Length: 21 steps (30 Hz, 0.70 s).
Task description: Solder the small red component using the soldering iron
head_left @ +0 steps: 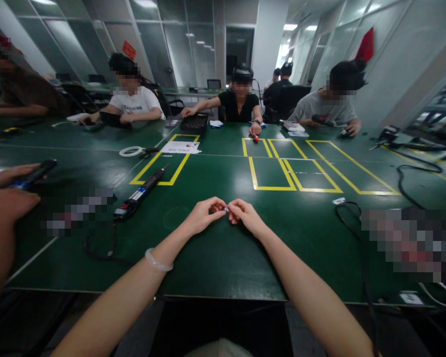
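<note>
My left hand (207, 214) and my right hand (246, 216) meet over the green table (223, 258), fingertips almost touching. Between them both pinch a small shiny part (226, 209), too tiny to name, with a hint of red beside it. Fingers cover most of it. A pale bracelet (158, 261) circles my left wrist. Left of my hands lies an electric screwdriver (141, 192), its bit pointing away from me toward a yellow-taped rectangle.
Yellow tape outlines (275, 188) mark the table ahead. A black crate (194, 123), a paper sheet (180, 147) and a white cable coil (131, 151) sit farther back. At right runs a black cable (347, 218). Several people sit opposite; another person's hand (11, 198) is at left.
</note>
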{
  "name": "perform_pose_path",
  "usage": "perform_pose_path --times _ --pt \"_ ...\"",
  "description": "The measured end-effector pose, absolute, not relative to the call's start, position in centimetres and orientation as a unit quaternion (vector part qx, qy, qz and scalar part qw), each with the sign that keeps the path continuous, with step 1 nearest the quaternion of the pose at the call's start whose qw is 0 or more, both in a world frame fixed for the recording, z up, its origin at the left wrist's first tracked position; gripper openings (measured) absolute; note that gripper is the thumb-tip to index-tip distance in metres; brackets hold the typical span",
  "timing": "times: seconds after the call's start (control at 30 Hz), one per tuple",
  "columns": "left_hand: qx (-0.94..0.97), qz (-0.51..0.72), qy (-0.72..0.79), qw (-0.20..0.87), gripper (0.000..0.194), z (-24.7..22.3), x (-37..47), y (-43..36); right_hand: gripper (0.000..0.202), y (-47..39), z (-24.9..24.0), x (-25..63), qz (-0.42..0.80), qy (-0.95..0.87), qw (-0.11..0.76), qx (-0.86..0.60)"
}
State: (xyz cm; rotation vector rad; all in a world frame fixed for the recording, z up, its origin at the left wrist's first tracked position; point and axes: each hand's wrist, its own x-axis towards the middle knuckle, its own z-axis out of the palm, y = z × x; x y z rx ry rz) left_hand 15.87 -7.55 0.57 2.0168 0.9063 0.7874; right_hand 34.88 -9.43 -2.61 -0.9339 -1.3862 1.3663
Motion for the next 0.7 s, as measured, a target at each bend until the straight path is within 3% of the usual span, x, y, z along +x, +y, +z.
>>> perform_pose_path --times 0.2,0.5,0.7 --pt "0.783 0.314 0.376 0.383 0.029 0.4 15.4 -7.0 0.04 -9.2 -3.1 34.8 0.574 -0.543 0.505 -0.347" --pt "0.789 0.283 0.378 0.394 0.034 0.7 15.6 -7.3 0.035 -9.0 -3.6 34.9 0.552 -0.566 0.487 -0.37" --pt "0.797 0.271 0.44 0.313 0.045 2.7 11.9 -7.0 0.033 -8.9 -3.5 35.2 0.529 -0.572 0.488 -0.393"
